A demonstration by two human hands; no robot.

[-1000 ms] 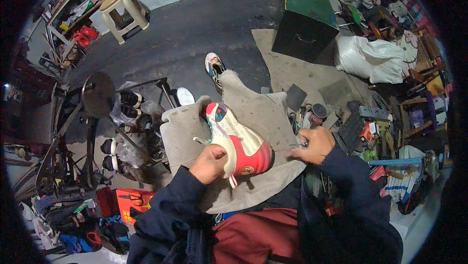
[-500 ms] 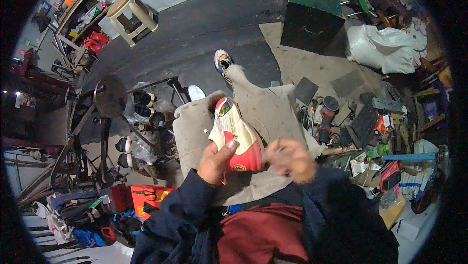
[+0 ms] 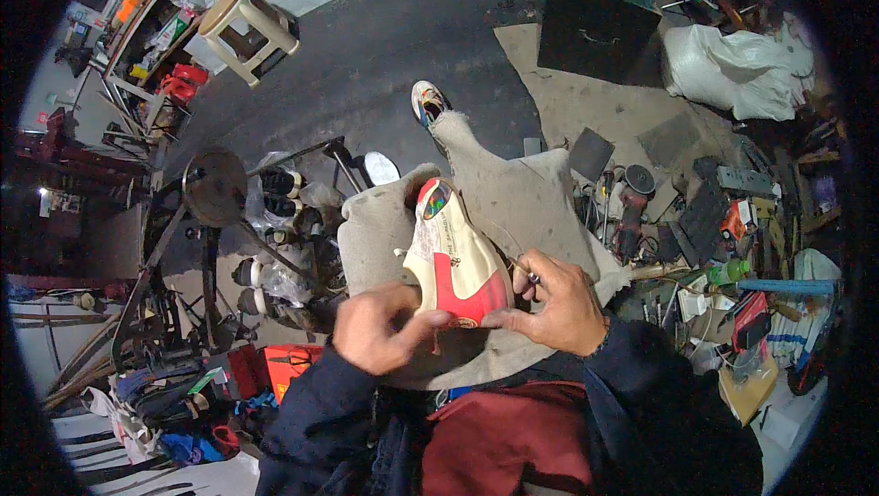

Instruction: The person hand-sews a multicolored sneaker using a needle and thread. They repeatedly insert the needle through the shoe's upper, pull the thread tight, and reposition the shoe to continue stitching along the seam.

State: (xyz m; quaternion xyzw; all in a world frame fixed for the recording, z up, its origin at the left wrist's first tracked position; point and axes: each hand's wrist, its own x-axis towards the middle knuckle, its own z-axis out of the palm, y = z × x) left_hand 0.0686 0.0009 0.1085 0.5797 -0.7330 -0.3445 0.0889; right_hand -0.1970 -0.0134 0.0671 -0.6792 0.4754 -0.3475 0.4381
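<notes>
A cream and red sneaker (image 3: 455, 263) rests on the grey cloth (image 3: 522, 185) over my lap, its sole side away from view and a shiny multicoloured patch at its far end. My left hand (image 3: 383, 324) grips its near left side, thumb pressed on the red edge; the fingers are partly blurred. At the near right edge my right hand (image 3: 558, 306) is closed, thumb on the red part and fingers curled alongside. A small dark thing (image 3: 532, 277) shows by its forefinger, too small to name. A thin thread (image 3: 499, 229) curves over the cloth toward that hand.
A round-topped metal stand (image 3: 214, 188) rises at left, with several shoes (image 3: 261, 285) beside it. A stool (image 3: 249, 34) stands far left. At far right are a green-topped box (image 3: 600, 16) and a white sack (image 3: 732, 70); tools and scraps (image 3: 678, 221) crowd the right floor.
My right hand has come from a blurred position beside the sneaker to rest on its near edge. My left thumb has slid down toward that edge. The view has shifted slightly.
</notes>
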